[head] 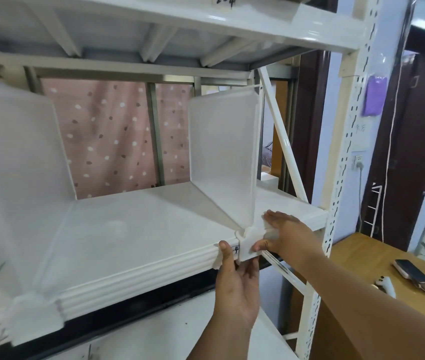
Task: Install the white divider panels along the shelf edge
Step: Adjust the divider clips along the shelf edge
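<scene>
— White plastic under your fingertips, is that the clip?

— Yes. Your right hand (288,236) lies flat and open, pinching nothing; its fingers press the clip foot (249,241) of the divider panel (223,154) against the shelf edge (133,266). That looks meant to keep the foot seated on the lip.

— And your other hand?

— Your left hand (237,289) comes up from beneath, palm toward you, fingers loosely spread. Its thumb rests on the edge just left of the foot, seemingly bracing from below. Whether the hidden fingertips curl around the foot, I cannot tell.

— Where does the panel stand?

— Upright directly behind your fingers, running back across the shelf. Well to your left, a second panel (21,152) already sits clipped on the same edge.

— Beyond your right wrist?

— The perforated upright post (341,178).
</scene>
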The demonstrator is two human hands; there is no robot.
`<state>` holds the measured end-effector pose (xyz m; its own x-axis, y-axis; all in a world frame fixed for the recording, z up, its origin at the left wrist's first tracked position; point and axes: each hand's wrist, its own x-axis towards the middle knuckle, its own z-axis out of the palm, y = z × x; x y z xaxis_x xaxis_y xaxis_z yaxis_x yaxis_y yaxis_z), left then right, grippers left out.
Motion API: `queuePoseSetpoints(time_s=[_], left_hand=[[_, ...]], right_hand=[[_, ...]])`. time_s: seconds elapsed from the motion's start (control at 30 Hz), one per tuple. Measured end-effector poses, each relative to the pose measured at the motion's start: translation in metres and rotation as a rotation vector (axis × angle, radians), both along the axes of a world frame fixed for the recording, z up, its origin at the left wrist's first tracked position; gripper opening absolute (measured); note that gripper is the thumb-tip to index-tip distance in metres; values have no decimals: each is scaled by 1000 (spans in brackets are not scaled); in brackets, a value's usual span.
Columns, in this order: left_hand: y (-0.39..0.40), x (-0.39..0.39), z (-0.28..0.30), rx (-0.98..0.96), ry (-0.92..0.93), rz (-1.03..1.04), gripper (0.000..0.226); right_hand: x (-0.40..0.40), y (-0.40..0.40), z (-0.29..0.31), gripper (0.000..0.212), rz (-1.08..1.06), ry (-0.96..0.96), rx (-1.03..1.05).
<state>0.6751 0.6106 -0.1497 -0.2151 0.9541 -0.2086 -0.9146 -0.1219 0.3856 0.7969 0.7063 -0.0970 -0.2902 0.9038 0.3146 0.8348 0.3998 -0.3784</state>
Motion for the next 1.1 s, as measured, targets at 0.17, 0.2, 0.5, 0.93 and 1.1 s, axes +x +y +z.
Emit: queuePoseSetpoints(time_s=[0.17,0.2,0.5,0.93,1.1], left_hand=[[-31,-43,-7,-184,549,-8,35],[-40,-52,-9,-247,683,-14,36],[-152,-144,-8,-441,1007,-83,90],[-260,-244,9,-191,163,149,135],[-248,-267,21,-163,99,245,126]], right_hand=[[-7,-15,-22,93,-11,126,27],[-11,-23,-28,92,-29,185,31],[-89,-144,-61,65,-153,367,355],[-249,-197,13,98,766,-77,229],[-281,-190,31,94,805,-194,1]])
